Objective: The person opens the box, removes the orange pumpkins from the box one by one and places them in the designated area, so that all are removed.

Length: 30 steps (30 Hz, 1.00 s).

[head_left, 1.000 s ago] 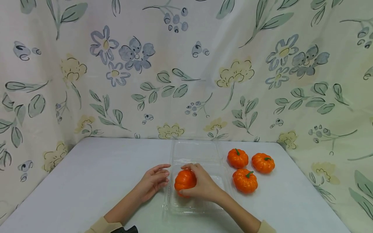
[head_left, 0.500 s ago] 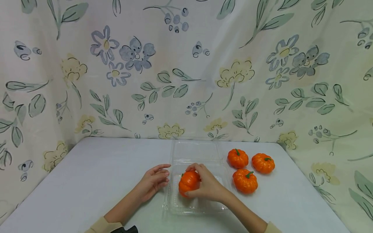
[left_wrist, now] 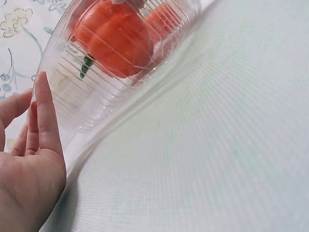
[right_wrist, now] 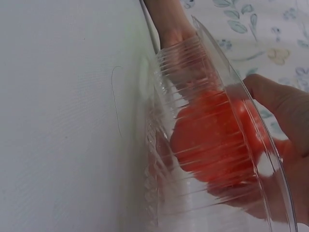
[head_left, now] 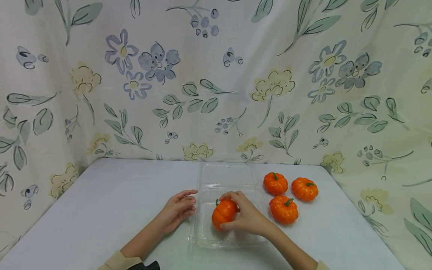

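My right hand (head_left: pixel 248 215) grips a small orange pumpkin (head_left: pixel 223 214) between thumb and fingers, inside the clear plastic clamshell box (head_left: pixel 206 240). The pumpkin is tilted, its green stem toward the left. Through the ribbed box wall, the right wrist view shows the same pumpkin (right_wrist: pixel 212 140) with the thumb and fingers around it. At the box's left side is my left hand (head_left: pixel 178 210), fingers loosely extended and holding nothing. In the left wrist view, the left fingertips (left_wrist: pixel 43 82) are right at the box's rim.
Three more orange pumpkins with green stems stand right of the box: one at the back (head_left: pixel 275 183), one farther right (head_left: pixel 305 189) and one nearer (head_left: pixel 284 210). The box's lid (head_left: pixel 227 174) lies folded back on the white table (head_left: pixel 135 195). A floral curtain (head_left: pixel 202 75) hangs behind.
My right hand has moved the pumpkin to the right within the box, and its stem has come into view on the left. The left hand has stayed in place.
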Tool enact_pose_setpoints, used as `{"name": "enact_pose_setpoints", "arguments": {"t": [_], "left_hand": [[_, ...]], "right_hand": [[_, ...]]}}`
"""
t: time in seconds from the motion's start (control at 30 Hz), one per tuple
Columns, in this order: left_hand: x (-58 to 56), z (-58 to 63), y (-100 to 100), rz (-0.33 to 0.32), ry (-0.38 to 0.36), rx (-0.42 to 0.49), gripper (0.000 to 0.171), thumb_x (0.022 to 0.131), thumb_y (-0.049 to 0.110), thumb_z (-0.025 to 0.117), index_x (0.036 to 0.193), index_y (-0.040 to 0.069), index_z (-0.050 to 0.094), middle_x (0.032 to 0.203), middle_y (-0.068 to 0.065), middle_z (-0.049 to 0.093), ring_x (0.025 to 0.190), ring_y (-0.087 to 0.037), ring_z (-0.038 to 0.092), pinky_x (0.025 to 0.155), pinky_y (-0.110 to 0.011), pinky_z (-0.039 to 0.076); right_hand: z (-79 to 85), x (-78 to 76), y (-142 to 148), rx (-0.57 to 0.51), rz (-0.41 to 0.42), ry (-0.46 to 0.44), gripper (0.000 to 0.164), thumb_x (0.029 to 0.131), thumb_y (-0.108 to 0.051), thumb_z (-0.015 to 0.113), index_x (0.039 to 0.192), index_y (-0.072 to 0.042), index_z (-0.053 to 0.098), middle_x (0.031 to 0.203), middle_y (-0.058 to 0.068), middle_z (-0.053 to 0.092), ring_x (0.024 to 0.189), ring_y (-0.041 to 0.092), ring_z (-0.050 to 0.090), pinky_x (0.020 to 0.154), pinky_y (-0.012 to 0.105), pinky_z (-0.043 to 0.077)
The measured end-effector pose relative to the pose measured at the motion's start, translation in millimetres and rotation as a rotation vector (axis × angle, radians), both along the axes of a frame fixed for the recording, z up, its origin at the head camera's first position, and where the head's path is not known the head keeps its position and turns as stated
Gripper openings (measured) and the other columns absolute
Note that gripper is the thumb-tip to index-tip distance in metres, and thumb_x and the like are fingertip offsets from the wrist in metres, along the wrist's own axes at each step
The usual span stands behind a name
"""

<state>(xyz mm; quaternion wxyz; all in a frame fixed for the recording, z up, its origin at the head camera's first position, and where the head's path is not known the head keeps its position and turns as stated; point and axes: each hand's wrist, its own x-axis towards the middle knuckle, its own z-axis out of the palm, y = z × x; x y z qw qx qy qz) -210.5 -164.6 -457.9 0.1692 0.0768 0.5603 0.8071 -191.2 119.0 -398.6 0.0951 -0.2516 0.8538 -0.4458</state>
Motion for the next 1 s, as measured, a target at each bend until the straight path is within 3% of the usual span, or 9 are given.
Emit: {"name": "enact_pose_setpoints", "arguments": {"t": [0.17, 0.4, 0.6, 0.73, 1.0], "left_hand": [[0.1, 0.4, 0, -0.004, 0.004, 0.003, 0.038, 0.107, 0.006, 0.058, 0.145, 0.001, 0.052, 0.104, 0.002, 0.064, 0.085, -0.009, 0.067, 0.082, -0.020, 0.062], [-0.1, -0.6, -1, -0.013, 0.018, 0.001, 0.040, 0.107, 0.006, 0.058, 0.146, -0.001, 0.050, 0.104, 0.002, 0.065, 0.086, -0.009, 0.068, 0.081, -0.019, 0.062], [-0.4, -2.5, -2, -0.018, 0.033, 0.004, 0.039, 0.107, 0.004, 0.057, 0.145, -0.001, 0.050, 0.103, 0.002, 0.065, 0.086, -0.008, 0.068, 0.081, -0.019, 0.062], [-0.7, -3.0, -2, -0.025, 0.041, 0.010, 0.039, 0.107, 0.004, 0.058, 0.145, -0.001, 0.050, 0.103, 0.002, 0.065, 0.086, -0.008, 0.068, 0.082, -0.019, 0.062], [-0.6, -2.8, -2, -0.025, 0.038, 0.015, 0.038, 0.107, 0.004, 0.058, 0.144, 0.001, 0.052, 0.104, 0.002, 0.064, 0.086, -0.008, 0.068, 0.081, -0.019, 0.062]], "right_hand": [[2.7, 1.4, 8, -0.001, 0.026, -0.016, 0.058, 0.083, -0.016, 0.088, 0.133, -0.015, 0.059, 0.129, 0.009, 0.055, 0.122, 0.031, 0.056, 0.105, 0.061, 0.054], [3.4, 4.3, 20, 0.019, 0.039, -0.005, 0.050, 0.084, -0.016, 0.088, 0.128, -0.017, 0.064, 0.134, 0.011, 0.054, 0.125, 0.033, 0.055, 0.100, 0.055, 0.059], [3.5, 5.7, 26, 0.008, -0.014, -0.064, 0.043, 0.087, -0.023, 0.088, 0.121, -0.019, 0.063, 0.132, 0.010, 0.055, 0.122, 0.032, 0.056, 0.100, 0.054, 0.059], [3.2, 5.9, 26, 0.000, -0.064, -0.094, 0.036, 0.090, -0.029, 0.086, 0.116, -0.019, 0.063, 0.127, 0.008, 0.058, 0.118, 0.030, 0.057, 0.097, 0.047, 0.061], [2.6, 7.9, 30, -0.024, -0.091, -0.083, 0.030, 0.093, -0.027, 0.083, 0.112, -0.015, 0.063, 0.124, 0.006, 0.061, 0.118, 0.029, 0.057, 0.095, 0.042, 0.060]]}}
